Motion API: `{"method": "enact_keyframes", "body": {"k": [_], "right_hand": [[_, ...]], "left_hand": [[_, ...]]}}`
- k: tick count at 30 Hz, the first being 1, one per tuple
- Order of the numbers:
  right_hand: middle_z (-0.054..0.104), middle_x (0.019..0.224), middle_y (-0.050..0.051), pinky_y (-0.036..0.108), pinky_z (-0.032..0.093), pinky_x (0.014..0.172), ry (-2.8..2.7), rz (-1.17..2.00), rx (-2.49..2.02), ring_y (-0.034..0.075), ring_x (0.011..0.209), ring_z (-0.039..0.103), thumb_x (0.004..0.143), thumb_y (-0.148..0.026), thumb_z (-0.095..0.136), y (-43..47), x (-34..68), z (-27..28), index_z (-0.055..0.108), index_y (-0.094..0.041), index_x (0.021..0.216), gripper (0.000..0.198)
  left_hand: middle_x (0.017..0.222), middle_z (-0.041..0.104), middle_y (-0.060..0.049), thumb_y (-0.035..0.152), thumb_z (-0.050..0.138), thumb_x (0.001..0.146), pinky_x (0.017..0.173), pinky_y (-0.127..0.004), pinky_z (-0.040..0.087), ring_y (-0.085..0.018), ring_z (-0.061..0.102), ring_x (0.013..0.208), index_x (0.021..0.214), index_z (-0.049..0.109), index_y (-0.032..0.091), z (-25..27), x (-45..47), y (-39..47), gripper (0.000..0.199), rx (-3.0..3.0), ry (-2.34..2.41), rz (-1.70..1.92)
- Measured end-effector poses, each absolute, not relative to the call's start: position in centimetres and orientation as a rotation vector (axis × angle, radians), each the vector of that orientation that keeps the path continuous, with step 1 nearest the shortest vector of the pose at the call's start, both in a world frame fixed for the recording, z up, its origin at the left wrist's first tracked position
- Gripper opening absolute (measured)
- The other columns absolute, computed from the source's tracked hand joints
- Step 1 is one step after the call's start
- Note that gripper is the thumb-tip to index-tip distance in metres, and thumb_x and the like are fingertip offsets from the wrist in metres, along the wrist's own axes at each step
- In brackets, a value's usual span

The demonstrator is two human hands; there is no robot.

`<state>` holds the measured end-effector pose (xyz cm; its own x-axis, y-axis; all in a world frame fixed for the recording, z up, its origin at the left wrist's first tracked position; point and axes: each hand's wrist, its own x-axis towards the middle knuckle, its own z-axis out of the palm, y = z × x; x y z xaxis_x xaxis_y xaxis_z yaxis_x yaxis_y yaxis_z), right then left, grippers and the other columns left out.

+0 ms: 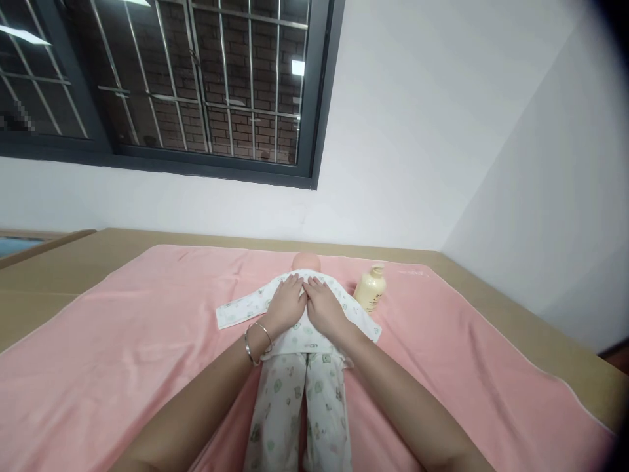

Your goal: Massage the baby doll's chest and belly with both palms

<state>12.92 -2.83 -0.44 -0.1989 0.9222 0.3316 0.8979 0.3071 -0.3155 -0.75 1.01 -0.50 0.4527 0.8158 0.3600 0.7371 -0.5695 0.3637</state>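
A baby doll lies on its back, its round head [306, 262] pointing away from me. It wears a white printed long-sleeved top [295, 339] and matching printed trousers [324, 400]. One sleeve [240, 310] stretches out to the left; the other slants down to the right. My left hand [286, 303] rests flat on the left side of the chest, fingers extended, with bracelets at its wrist. Flat on the right side of the chest lies my right hand [324, 306], its fingertips close to those of my left. Neither hand holds anything.
A cream pump bottle [371, 290] stands just right of the doll, beside the sleeve. Beneath everything spreads a pink cloth [147, 341] with a few wrinkles, over a tan surface [531, 314]. Behind are a white wall [393, 131] and a barred, dark-framed window [314, 131].
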Motion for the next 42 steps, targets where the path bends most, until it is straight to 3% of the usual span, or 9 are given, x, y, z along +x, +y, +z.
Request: {"method": "enact_keyframes", "body": {"k": [4,7,42], "right_hand": [[0.040,0.154,0.014,0.048,0.022,0.119,-1.957,0.132,-1.564,0.027,0.146,0.030,0.100,-0.031,0.033,-0.1,14.7,-2.5,0.046,-0.010,0.145,0.051],[0.043,0.152,0.016,0.048,0.021,0.120,-1.866,0.116,-1.610,0.029,0.145,0.032,0.101,-0.038,0.034,0.6,15.3,-3.4,0.046,-0.008,0.144,0.054],[0.041,0.153,0.014,0.046,0.019,0.120,-1.870,0.109,-1.625,0.027,0.146,0.031,0.102,-0.038,0.033,0.1,15.1,-3.5,0.046,-0.011,0.144,0.052]], "left_hand": [[0.157,0.035,-0.017,0.042,0.035,0.099,0.120,-0.052,0.020,-0.030,0.026,0.148,0.143,0.045,0.012,-2.3,-1.1,3.0,0.054,2.457,1.357,0.776],[0.158,0.033,-0.017,0.041,0.036,0.099,0.121,-0.049,0.020,-0.028,0.024,0.149,0.145,0.043,0.011,-3.0,-1.0,3.6,0.055,2.351,1.419,0.823],[0.154,0.040,-0.016,0.038,0.041,0.098,0.121,-0.046,0.021,-0.027,0.030,0.147,0.142,0.047,0.011,-3.7,-0.9,3.6,0.052,2.348,1.431,0.931]]}}
